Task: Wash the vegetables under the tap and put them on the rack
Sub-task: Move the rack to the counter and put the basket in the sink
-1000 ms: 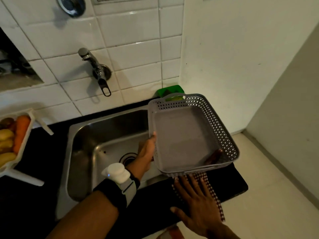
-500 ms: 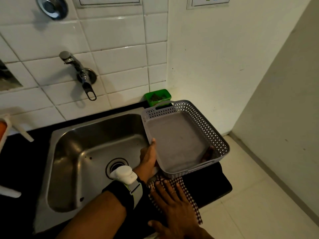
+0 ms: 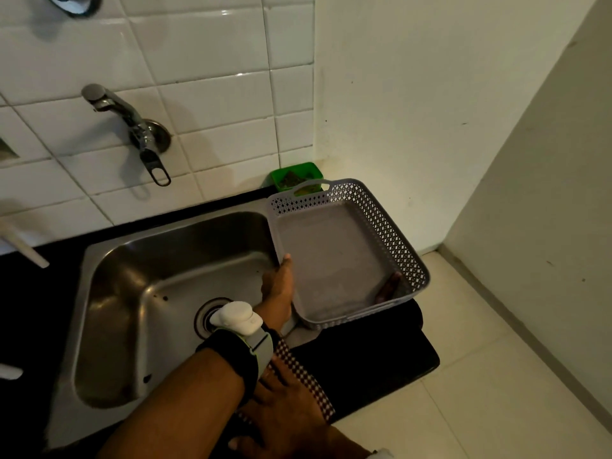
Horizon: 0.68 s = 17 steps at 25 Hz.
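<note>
A grey perforated plastic basket (image 3: 344, 256), the rack, hangs tilted over the right end of the steel sink (image 3: 159, 293) and the black counter. My left hand (image 3: 278, 286) grips its left rim, thumb on the edge and fingers beneath, with a fingertip showing through the basket's far corner. My right hand (image 3: 284, 412) lies flat with spread fingers on a checkered cloth (image 3: 308, 376) at the counter's front edge. The chrome tap (image 3: 132, 124) on the tiled wall runs no water. No vegetables are in view.
A green container (image 3: 296, 175) sits in the corner behind the basket. A white handle (image 3: 23, 246) of a tray pokes in at the left edge. The black counter (image 3: 381, 356) ends on the right, above a pale tiled floor.
The view swung right, so the vegetable tray left the frame. The basket dropped lower toward the counter. My right hand slid the cloth toward me along the counter's front.
</note>
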Motion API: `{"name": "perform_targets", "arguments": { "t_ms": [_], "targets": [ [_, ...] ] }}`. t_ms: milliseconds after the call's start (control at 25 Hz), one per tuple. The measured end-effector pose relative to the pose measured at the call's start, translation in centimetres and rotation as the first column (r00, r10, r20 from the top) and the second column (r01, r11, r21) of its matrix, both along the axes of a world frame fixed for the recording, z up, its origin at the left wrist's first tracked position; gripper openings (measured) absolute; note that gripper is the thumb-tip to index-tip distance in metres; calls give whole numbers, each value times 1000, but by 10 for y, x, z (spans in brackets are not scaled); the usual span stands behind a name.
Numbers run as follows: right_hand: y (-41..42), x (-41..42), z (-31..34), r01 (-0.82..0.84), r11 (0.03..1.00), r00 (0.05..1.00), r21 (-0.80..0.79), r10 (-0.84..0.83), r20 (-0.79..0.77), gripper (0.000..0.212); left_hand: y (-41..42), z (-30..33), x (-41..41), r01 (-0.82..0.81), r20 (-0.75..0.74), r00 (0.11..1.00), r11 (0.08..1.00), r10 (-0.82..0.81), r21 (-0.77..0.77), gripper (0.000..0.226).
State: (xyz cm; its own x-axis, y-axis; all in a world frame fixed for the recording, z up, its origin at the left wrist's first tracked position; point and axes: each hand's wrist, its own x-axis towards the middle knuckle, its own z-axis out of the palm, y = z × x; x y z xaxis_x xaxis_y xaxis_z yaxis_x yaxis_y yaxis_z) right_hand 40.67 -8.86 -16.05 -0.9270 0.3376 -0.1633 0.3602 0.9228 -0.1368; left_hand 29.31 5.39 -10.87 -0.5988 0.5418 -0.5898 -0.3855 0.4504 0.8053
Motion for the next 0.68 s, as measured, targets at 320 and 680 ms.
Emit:
{"name": "perform_targets", "arguments": {
  "t_ms": [320, 680],
  "targets": [
    [1, -49, 2, -125, 991, 933, 50, 134, -334, 56, -59, 36, -41, -62, 23, 998, 996, 61, 67, 53],
    [-5, -151, 19, 89, 898, 904, -430, -254, -343, 47, -209, 52, -125, -526, -25, 845, 837, 535, 151, 36]
  ]
}}
